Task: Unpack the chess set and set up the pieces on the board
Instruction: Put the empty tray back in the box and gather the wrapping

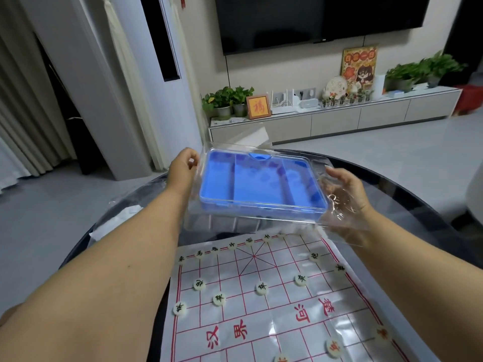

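A living room with a wall-mounted television (pixel 321 19) and a long low cabinet (pixel 337 118) carrying potted plants (pixel 227 99) lies behind a dark round table (pixel 407 205). On the table, nearest the camera, is a white chess board sheet (pixel 261 304) with red grid lines, with pale round pieces (pixel 262 288) bearing dark characters in 2 rows at its far side and a few red-lettered pieces (pixel 333 345) near its right edge. Above the board's far end, both hands hold a clear plastic case (pixel 258 223) with a blue compartmented tray (pixel 258 184) inside, empty of pieces. The left hand (pixel 183 165) grips the case's left edge with curled fingers; the right hand (pixel 347 189) clasps the right edge, seen partly through the clear plastic. A crumpled clear wrapper (pixel 120 220) lies on the table at left.
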A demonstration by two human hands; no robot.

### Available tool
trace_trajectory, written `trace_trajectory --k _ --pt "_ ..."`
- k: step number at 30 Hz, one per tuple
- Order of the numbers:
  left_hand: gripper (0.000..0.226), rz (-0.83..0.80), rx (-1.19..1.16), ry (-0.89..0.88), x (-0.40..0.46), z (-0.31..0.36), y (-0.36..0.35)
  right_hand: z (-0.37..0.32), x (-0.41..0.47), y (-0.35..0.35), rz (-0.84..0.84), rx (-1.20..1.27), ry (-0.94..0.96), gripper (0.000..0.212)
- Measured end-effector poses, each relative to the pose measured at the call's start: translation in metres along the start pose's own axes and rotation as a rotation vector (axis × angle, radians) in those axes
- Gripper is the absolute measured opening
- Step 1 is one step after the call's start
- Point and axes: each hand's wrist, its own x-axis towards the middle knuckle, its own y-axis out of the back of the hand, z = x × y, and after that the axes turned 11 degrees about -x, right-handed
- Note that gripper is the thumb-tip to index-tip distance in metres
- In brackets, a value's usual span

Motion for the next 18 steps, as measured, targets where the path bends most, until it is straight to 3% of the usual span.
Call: trace_trajectory --k 3,5,8,13,18 --pt "0.044 -0.008 0.038 -0.053 0.001 0.002 -0.004 -0.003 -0.002 0.007 0.013 -0.04 0.03 0.047" --pt "0.031 -0.009 0.01 -0.036 -0.001 0.006 -0.008 -0.004 -0.009 0.006 0.019 -0.055 0.034 0.027" --pt "0.026 -0.041 -0.063 0.005 -0.005 0.007 -0.01 -0.006 -0.01 0.016 0.134 0.034 0.028 0.035" --pt "0.052 -0.072 -0.005 0.028 -0.003 0.004 -0.011 -0.006 -0.013 0.023 0.277 -0.07 -0.055 0.025" --pt "0.07 -0.111 0.095 0.045 -0.001 -0.003 -0.008 -0.003 -0.01 0.019 0.277 0.079 -0.108 0.022"
